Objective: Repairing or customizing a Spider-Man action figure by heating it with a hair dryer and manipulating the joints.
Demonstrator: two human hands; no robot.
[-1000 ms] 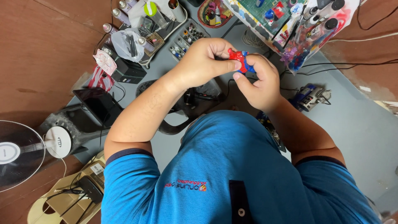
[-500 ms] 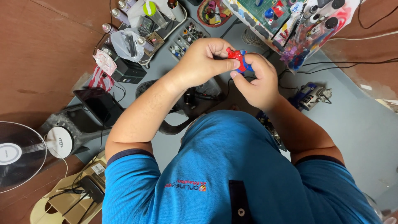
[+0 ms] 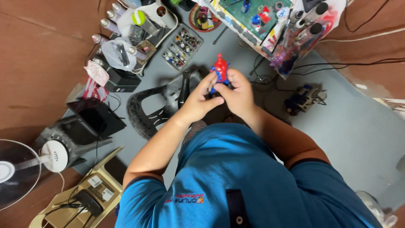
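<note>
A small red and blue toy figure (image 3: 220,69) stands upright between my two hands, its head pointing away from me. My left hand (image 3: 197,102) grips the figure's lower part from the left, fingers curled around it. From the right, my right hand (image 3: 241,94) closes on the same lower part, and the two hands touch each other. The figure's legs are hidden by my fingers. Both hands are held in front of my chest, above a grey floor.
A black plastic stool (image 3: 154,107) lies under my hands. A tray of small paint pots (image 3: 182,47), spray cans (image 3: 107,23) and a black box (image 3: 120,80) sit left. A green cutting mat (image 3: 257,14) is ahead, a wired device (image 3: 304,98) right, a fan (image 3: 19,169) lower left.
The figure has turned from lying sideways between my fingers to upright. My hands have drawn together around its lower part.
</note>
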